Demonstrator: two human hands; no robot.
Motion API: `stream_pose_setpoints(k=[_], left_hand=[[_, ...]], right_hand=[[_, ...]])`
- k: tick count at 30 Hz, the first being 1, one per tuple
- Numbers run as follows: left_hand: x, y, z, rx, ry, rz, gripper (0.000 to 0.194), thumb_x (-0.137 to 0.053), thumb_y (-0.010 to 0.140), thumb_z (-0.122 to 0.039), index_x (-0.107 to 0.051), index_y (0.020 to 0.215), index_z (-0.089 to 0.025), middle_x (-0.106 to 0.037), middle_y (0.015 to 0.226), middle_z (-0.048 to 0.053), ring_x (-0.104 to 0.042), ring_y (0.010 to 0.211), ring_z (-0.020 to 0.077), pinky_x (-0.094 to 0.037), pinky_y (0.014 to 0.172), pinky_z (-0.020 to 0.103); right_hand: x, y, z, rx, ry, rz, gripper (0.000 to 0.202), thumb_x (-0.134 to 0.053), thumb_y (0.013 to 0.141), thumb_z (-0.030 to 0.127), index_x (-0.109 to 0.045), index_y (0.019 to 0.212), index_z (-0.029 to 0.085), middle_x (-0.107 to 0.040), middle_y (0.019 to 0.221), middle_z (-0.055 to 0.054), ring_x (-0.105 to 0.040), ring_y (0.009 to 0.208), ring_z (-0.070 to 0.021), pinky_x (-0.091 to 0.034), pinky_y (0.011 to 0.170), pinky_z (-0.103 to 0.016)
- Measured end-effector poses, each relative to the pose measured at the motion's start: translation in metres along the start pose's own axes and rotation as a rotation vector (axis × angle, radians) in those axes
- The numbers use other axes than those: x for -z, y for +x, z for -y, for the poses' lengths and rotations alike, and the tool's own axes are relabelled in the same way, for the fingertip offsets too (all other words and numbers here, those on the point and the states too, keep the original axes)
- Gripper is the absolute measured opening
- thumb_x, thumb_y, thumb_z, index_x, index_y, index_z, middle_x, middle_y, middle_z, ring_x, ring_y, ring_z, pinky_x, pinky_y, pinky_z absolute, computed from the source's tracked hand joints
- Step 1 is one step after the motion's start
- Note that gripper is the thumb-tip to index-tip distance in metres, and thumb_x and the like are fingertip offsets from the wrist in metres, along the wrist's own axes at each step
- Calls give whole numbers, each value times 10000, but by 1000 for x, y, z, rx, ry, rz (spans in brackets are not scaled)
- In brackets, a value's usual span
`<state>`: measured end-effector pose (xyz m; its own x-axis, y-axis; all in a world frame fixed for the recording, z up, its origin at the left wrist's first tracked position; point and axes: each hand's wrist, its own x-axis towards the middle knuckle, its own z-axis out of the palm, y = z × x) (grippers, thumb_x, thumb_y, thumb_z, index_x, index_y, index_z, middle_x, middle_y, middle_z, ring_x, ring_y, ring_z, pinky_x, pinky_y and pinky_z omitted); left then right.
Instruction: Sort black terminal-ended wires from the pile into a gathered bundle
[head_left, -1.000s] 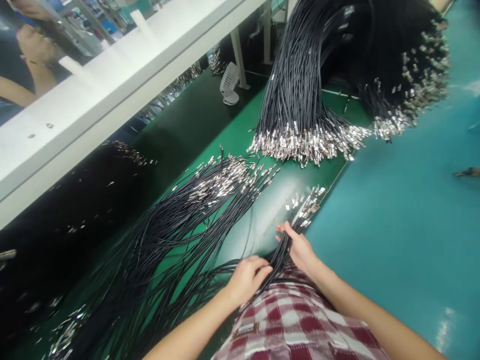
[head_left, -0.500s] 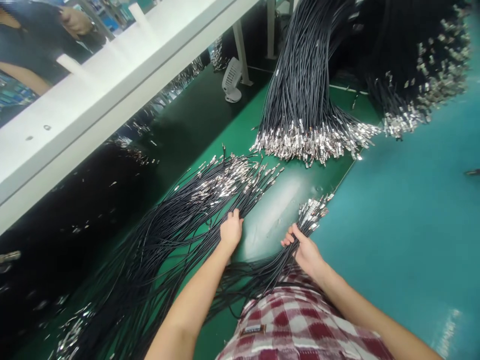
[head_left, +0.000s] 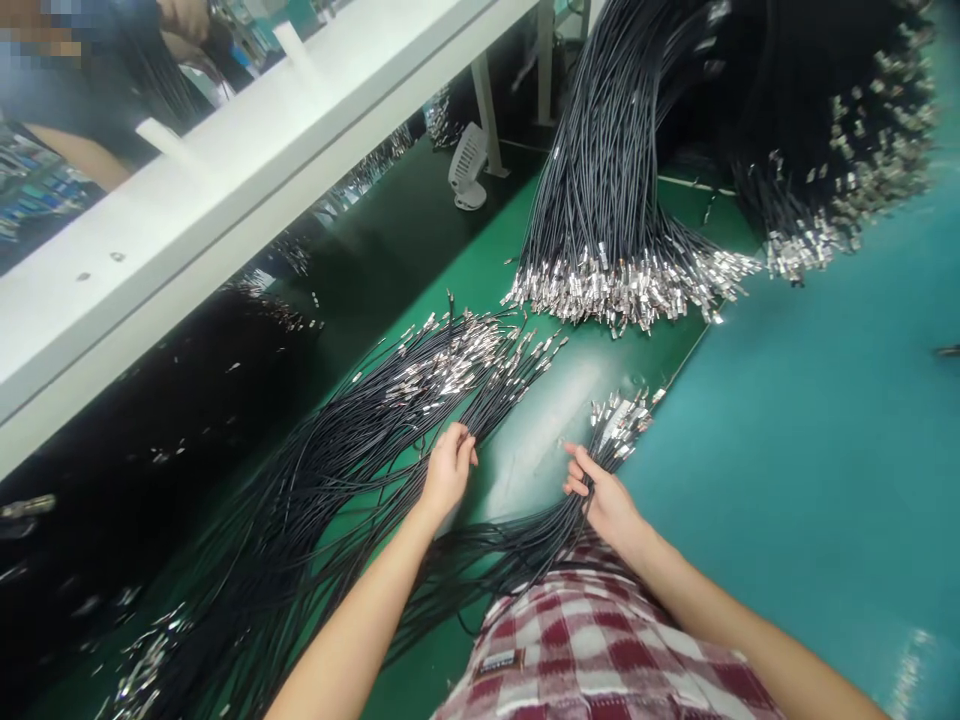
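My right hand (head_left: pixel 604 495) is closed round a bundle of black cables (head_left: pixel 619 430), whose silvery metal ends fan out above the fingers. The rest of that bundle trails left across my lap. On the green surface (head_left: pixel 525 450), my left hand (head_left: pixel 448 465) has its fingers bent at the near side of a loose group of black cables (head_left: pixel 495 405). Whether those fingers pinch a cable cannot be made out. A larger pile of cables (head_left: pixel 322 450) with metal ends lies just to the left.
Thick cable bunches (head_left: pixel 615 180) with metal tips lie at the upper right. A white rail (head_left: pixel 225 180) crosses the upper left, with a person (head_left: pixel 82 90) beyond it. A small pale fan (head_left: pixel 469 165) stands near a table leg.
My left hand has shifted slightly left and down along the cables. The fingers of my right hand have loosened a little round the bundle. The view has tilted slightly.
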<state>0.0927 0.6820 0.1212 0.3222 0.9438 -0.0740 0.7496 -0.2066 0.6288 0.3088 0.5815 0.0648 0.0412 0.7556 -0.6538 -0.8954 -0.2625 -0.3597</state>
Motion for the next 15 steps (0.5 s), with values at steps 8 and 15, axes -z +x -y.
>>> stream_pose_setpoints(k=[8,15], left_hand=[[-29,-85,-43,-100,122,360,248,-317,993,-261,-534,1101,-211,-631,789,36,-592,687,169,-418,655,263],[-48,-79,-47,-283,410,566,287,-403,983,-348,-598,832,-201,-640,777,57,-610,762,209,-455,735,303]], right_hand=[[-5,-6,0,90,12,53,472,-831,620,528,-735,975,232,-539,720,50,-286,445,-42,-419,492,-229],[1,-10,4,135,-250,-94,424,-832,575,570,-675,628,180,-689,822,-43,-480,583,-121,-406,549,-265]])
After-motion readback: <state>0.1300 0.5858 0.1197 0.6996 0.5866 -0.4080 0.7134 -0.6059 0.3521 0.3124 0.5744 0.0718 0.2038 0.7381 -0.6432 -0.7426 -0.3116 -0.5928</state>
